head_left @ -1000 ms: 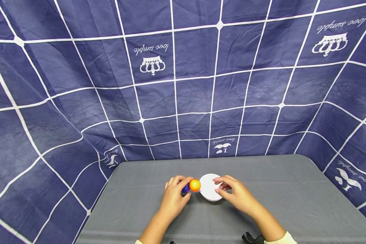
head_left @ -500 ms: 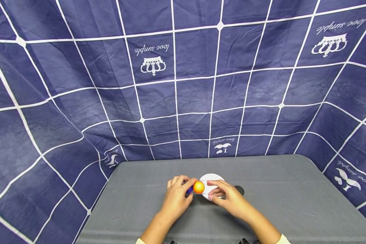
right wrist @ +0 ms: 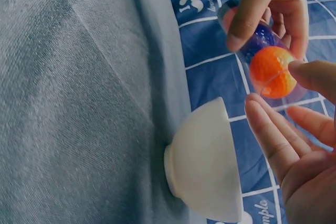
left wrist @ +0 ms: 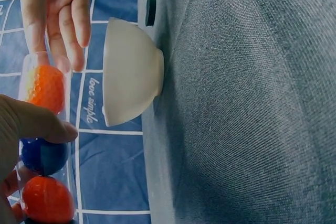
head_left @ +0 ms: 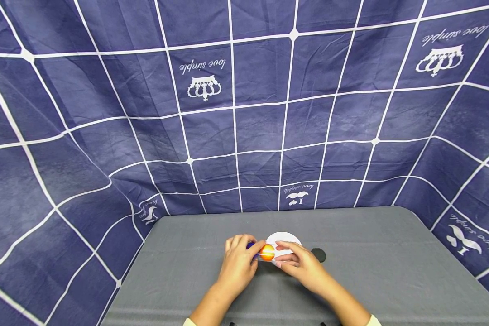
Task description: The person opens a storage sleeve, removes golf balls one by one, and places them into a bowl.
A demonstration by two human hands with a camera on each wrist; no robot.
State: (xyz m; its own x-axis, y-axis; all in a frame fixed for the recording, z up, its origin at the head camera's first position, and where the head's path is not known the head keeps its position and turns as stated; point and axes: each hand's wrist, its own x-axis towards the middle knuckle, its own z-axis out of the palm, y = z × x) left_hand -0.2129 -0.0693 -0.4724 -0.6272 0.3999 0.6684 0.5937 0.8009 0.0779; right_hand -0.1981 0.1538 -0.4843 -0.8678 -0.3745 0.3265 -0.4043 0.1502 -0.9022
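My left hand [head_left: 237, 263] grips a clear tube [head_left: 261, 252] held level over the grey table [head_left: 391, 271]. In the left wrist view the tube holds an orange ball [left wrist: 47, 87] at its mouth, then a blue ball [left wrist: 44, 156] and another orange ball [left wrist: 47, 199]. My right hand [head_left: 300, 265] is at the tube's mouth. Its thumb touches the rim by the front orange ball [right wrist: 270, 71], and its fingers [right wrist: 268, 124] lie straight just under it. A white bowl [head_left: 286, 237] stands on the table right behind the tube's mouth.
A small black cap [head_left: 318, 254] lies on the table just right of the bowl. Blue checked cloth [head_left: 244, 113] hangs behind and around the table. The table's far edge runs close behind the bowl.
My right hand left the bowl and came to the tube's mouth, uncovering the black cap. My left hand brought the tube slightly right, toward the bowl.
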